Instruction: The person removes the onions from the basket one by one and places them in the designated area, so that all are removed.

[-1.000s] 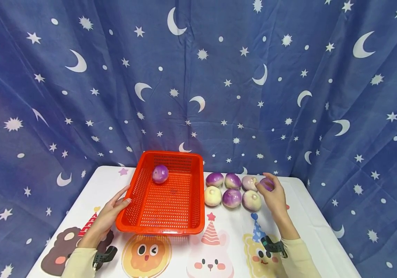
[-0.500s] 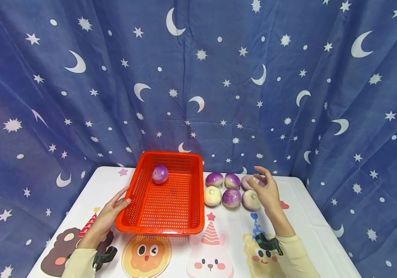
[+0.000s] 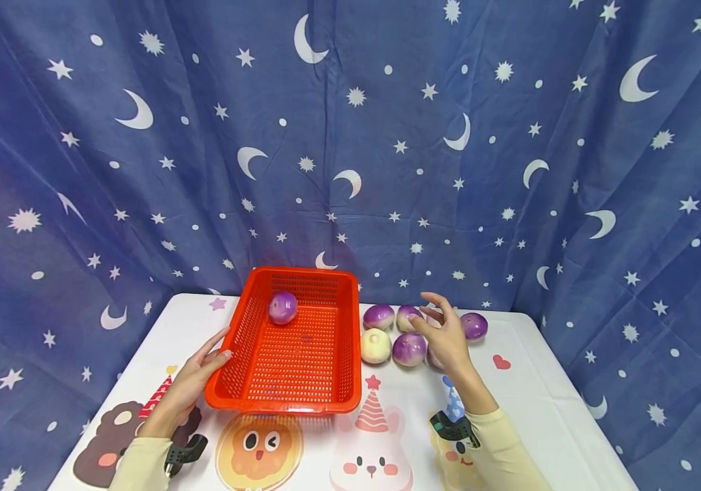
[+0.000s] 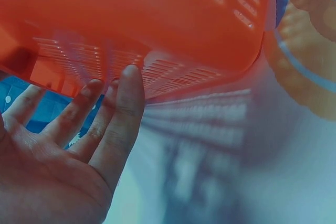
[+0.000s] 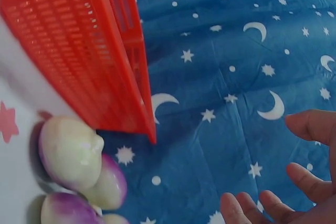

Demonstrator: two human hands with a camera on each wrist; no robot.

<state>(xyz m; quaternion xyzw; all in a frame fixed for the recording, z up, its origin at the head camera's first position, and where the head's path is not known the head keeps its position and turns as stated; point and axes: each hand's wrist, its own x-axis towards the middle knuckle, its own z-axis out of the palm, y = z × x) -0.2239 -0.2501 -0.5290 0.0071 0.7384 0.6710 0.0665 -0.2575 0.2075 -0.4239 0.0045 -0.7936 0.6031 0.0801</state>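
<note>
A red perforated plastic basket [image 3: 350, 402] stands left of centre on the table, with one purple turnip [image 3: 283, 308] inside near its back left corner. My left hand [image 3: 187, 385] touches the basket's left side. In the left wrist view, the fairly straight fingers [image 4: 123, 124] rest against its outer wall. Right of the basket lie several purple-and-white turnips, among them a pale one [image 3: 376, 346] and a purple one [image 3: 409, 350]. Over them hovers my right hand [image 3: 449, 344], fingers apart and holding nothing; it partly hides the turnips beneath. A purple turnip [image 3: 474, 326] shows at the row's right end.
The white tablecloth [image 3: 541, 409] carries cartoon prints. A blue curtain [image 3: 350, 150] with moons and stars hangs behind the table's back edge. The nearest turnips sit close beside the basket's right wall.
My right hand has moved left from the rightmost turnip to above the middle ones, uncovering that turnip, which stays on the table. My left hand and the basket have stayed put.
</note>
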